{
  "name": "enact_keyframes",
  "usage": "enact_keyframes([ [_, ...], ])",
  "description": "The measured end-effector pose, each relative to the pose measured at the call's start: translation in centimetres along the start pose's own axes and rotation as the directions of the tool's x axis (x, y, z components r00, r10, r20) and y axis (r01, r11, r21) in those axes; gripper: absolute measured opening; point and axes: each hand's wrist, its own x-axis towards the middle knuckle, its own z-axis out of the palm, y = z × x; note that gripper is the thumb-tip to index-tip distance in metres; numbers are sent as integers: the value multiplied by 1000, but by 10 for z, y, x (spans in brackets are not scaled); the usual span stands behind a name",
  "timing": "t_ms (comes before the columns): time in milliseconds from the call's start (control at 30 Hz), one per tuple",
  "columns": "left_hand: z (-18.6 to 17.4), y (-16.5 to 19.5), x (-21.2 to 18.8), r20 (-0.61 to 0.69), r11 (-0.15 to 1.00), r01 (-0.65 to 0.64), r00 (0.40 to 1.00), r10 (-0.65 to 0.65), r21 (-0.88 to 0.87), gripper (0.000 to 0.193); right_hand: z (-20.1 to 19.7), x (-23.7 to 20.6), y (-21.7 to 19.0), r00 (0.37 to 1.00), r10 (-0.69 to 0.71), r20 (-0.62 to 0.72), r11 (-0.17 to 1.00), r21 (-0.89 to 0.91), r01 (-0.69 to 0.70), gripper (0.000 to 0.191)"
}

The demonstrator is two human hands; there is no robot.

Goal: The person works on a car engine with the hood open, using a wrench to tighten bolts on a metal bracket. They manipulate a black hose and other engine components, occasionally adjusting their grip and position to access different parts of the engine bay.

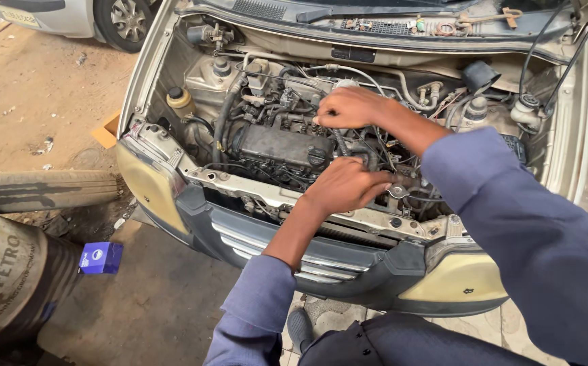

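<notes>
Between the hands, a stiff black hose looks awkward: right hand clenches its upper end, left hand grips the lower bend beside the engine

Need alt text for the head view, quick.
Both hands reach into a car's open engine bay: the right hand over hoses behind the engine, the left hand at its front. A small blue box lies on the ground nearby.

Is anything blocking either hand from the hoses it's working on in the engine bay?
Nothing visible does. The left hand already rests on the black hose beside the engine cover; the right hand is down among the wiring and hoses behind it. Their fingertips are hidden.
</notes>
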Motion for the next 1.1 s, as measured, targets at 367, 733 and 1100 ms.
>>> enact_keyframes([
  [367, -15, -41, -34, -62, 1000, 9, 998, -10, -14, 55, 33, -56, 27, 904, 344, -254, 939, 109, -327, 46],
  [733, 16, -23, -4, -471, 1000, -13, 882, 9, -6, 51, 36, -137, 5, 754, 577, -314, 816, 188, -546, 57],
  [1100, -34, -85, -8, -485, 951, 281, 854, -187, 127, 29, 69, -162, -108, 701, 714, 5, 681, 228, -695, 79],
])
